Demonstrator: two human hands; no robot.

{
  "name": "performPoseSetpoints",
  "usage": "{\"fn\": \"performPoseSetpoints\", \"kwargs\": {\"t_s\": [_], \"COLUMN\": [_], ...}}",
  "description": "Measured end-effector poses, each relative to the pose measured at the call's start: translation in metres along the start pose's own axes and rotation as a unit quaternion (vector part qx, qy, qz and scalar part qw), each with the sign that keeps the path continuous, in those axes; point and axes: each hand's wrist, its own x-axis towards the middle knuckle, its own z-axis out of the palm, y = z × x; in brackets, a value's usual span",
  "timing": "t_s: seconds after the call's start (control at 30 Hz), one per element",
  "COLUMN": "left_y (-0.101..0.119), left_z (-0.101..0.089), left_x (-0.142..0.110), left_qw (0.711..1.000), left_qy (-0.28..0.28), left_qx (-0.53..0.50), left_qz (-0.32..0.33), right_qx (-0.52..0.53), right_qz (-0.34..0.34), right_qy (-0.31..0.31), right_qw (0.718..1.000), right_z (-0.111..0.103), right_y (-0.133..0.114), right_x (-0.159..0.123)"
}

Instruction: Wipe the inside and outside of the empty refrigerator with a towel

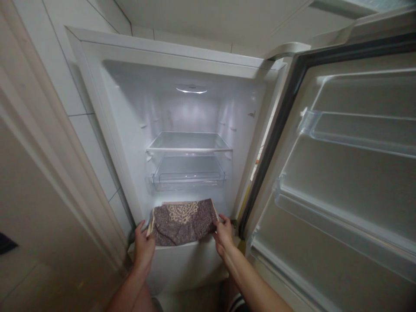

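Note:
A purple-brown cloth [182, 225] with a cream lace-like pattern and pale edging lies spread at the bottom front of the open fridge [107, 86]. Its near edge hangs by the fridge's front lip. My left hand [144, 245] pinches the cloth's left edge, thumb on the near side. At the right edge, my right hand [223, 232] grips the cloth between thumb and fingers. Between the two hands the fabric looks slightly wrinkled.
Above the cloth are a glass shelf [190, 141] and a clear drawer tray [188, 177]. The fridge door [351, 173] stands wide to the right, with clear door racks [357, 134]. A door frame [48, 130] and tiled wall [94, 143] rise at the left.

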Motion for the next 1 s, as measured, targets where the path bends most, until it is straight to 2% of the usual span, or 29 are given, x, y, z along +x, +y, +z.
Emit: {"fn": "performPoseSetpoints", "kwargs": {"t_s": [0.07, 0.17, 0.23, 0.27, 0.3, 0.37, 0.47, 0.5, 0.57, 0.67, 0.8, 0.9, 1.0], "left_y": [-0.015, -0.018, -0.012, -0.008, -0.004, 0.005, 0.018, 0.023, 0.030, 0.034, 0.029, 0.032, 0.046], "left_z": [0.001, 0.005, 0.011, 0.014, 0.017, 0.023, 0.028, 0.029, 0.027, 0.012, -0.025, -0.054, -0.076], "left_x": [0.002, 0.007, 0.014, 0.018, 0.024, 0.038, 0.056, 0.059, 0.058, 0.043, 0.014, -0.003, -0.014], "left_qw": [0.999, 0.986, 0.966, 0.954, 0.942, 0.918, 0.881, 0.870, 0.853, 0.842, 0.852, 0.883, 0.882], "left_qy": [-0.017, -0.080, -0.137, -0.162, -0.183, -0.213, -0.254, -0.269, -0.297, -0.328, -0.340, -0.346, -0.413], "left_qx": [0.040, 0.108, 0.161, 0.191, 0.223, 0.287, 0.360, 0.373, 0.380, 0.360, 0.321, 0.253, 0.176], "left_qz": [0.024, 0.099, 0.147, 0.162, 0.170, 0.172, 0.173, 0.180, 0.201, 0.230, 0.235, 0.194, 0.141], "right_qx": [-0.028, -0.090, -0.172, -0.225, -0.285, -0.424, -0.601, -0.634, -0.662, -0.681, -0.723, -0.750, -0.758], "right_qz": [-0.020, -0.115, -0.195, -0.244, -0.296, -0.379, -0.398, -0.392, -0.392, -0.419, -0.416, -0.413, -0.416], "right_qy": [0.025, 0.031, 0.040, 0.040, 0.031, -0.023, -0.145, -0.175, -0.211, -0.229, -0.221, -0.210, -0.251], "right_qw": [0.999, 0.989, 0.965, 0.942, 0.911, 0.822, 0.678, 0.643, 0.603, 0.555, 0.505, 0.473, 0.436], "right_z": [-0.009, -0.017, -0.018, -0.016, -0.013, -0.003, 0.018, 0.024, 0.034, 0.038, 0.031, 0.014, -0.013], "right_y": [0.023, 0.039, 0.038, 0.034, 0.029, 0.015, -0.009, -0.016, -0.029, -0.042, -0.052, -0.061, -0.072], "right_x": [0.014, 0.029, 0.033, 0.033, 0.032, 0.028, 0.024, 0.023, 0.024, 0.023, 0.004, -0.022, -0.049]}}
